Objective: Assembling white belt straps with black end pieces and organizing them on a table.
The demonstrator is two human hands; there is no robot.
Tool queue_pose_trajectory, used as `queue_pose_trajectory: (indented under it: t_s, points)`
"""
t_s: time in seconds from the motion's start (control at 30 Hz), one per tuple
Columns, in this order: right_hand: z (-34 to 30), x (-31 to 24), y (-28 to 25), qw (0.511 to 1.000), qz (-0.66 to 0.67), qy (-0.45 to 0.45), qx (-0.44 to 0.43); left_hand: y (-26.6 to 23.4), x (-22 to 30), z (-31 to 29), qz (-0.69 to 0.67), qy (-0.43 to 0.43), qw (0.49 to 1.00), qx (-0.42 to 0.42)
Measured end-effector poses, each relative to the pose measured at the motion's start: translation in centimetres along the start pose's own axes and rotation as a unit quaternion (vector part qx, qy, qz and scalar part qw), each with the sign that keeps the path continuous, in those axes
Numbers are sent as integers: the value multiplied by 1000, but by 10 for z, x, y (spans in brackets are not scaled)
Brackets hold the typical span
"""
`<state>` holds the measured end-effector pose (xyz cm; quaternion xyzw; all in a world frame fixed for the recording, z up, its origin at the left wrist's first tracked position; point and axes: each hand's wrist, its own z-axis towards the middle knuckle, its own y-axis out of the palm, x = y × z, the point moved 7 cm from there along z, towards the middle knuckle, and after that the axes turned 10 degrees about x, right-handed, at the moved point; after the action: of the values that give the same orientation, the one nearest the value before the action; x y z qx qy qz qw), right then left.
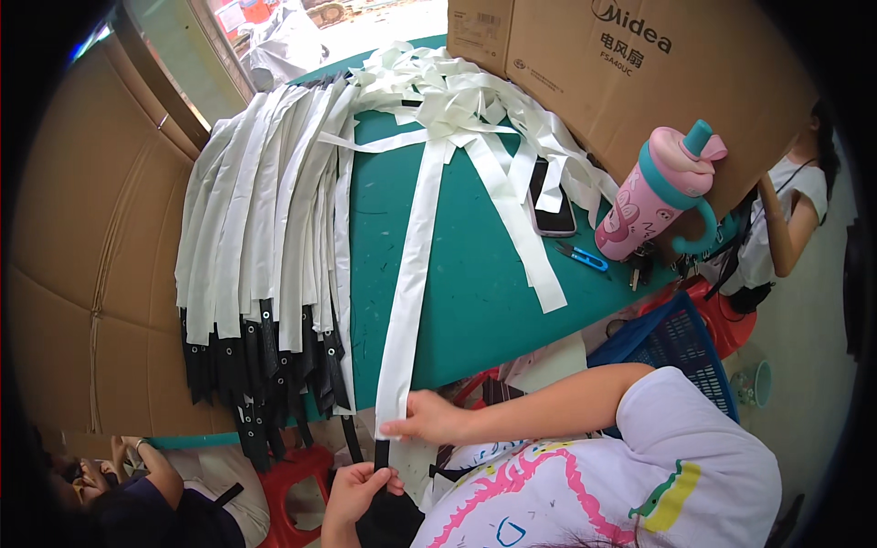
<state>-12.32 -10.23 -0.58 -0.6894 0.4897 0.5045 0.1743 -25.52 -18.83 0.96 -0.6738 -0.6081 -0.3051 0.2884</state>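
Observation:
My right hand (427, 416) pinches the lower end of a long white fabric strip (408, 292), which runs up across the green table to a tangled heap of white strips (457, 100). Just below it, my left hand (361, 491) is closed on a narrow black strap (381, 453) that meets the white strip's lower end. Whether the two are joined is hidden by my fingers. To the left lies a thick row of white strips (265, 201) with black ends (247, 374) bearing metal eyelets; these hang over the table's near edge.
A black phone (554, 215), blue thread snips (583, 258) and a pink tumbler (650, 196) with a teal handle stand or lie at the right. Cardboard boxes (630, 64) flank the table (466, 265). A blue basket (681, 342) and red stools (297, 484) sit below; other people are at both sides.

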Motion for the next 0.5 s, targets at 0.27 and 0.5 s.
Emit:
queue_pose_trajectory:
  t_s: [0.27, 0.5]
  points:
    - [-19, -14, 7, 999, -20, 0, 34, -20, -38, -28, -17, -35, 999, -19]
    - [-45, 15, 58, 996, 38, 27, -82, -1, -16, -35, -86, 122, 988, 37]
